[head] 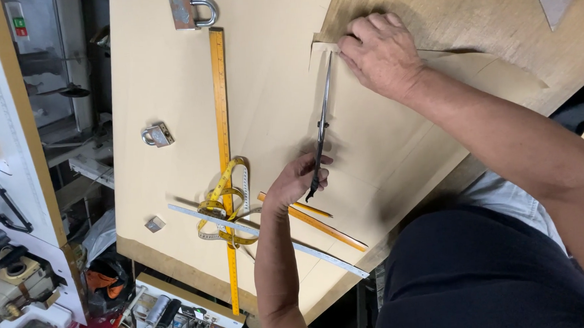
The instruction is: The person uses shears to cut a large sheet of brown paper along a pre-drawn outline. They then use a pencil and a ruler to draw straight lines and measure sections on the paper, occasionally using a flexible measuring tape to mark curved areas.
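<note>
Fingers of the left hand (297, 179) curl closed around the dark handles of a pair of long scissors (321, 126), whose thin blades run up across a sheet of tan pattern paper (170, 77) on the table (469, 18). Just beside that hand lie a coiled yellow tape measure (225, 203), a metal ruler (269, 232), a pencil (314, 223) and a long wooden ruler (221, 121). Farther off, the right hand (380, 52) presses its bent fingers flat on the paper's edge at the blade tips, with two padlocks (190, 11) lying beyond as weights.
</note>
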